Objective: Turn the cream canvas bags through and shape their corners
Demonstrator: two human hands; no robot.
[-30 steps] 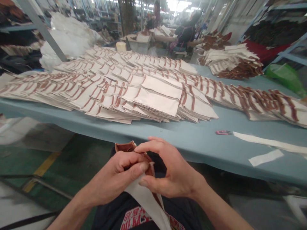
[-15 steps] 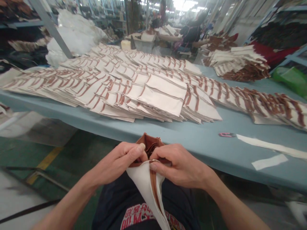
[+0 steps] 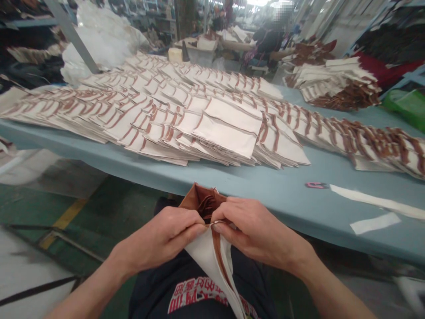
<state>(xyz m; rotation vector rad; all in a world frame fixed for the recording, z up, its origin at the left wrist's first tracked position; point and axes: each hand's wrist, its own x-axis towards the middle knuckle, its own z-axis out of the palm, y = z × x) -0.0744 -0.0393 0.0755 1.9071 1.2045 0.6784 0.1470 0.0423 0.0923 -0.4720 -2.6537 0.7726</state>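
Observation:
Between my two hands is a white and brown fabric piece, its brown lining open like a pouch toward the table and a brown strip running down the white side. My left hand pinches the upper edge with thumb and fingers. Close beside it, my right hand grips the same edge by the brown strip. The white cloth hangs down over my dark clothing, which has red and white lettering. Both sets of fingertips nearly meet at the edge and partly hide it.
Overlapping rows of white pieces with brown strips lie on the blue table. To the right are pink thread snips, a long white strip and a short one. A person is at the back.
My left thumb has come down onto the edge, and my left hand has shifted inward, closer to my right hand. The brown opening shows more.

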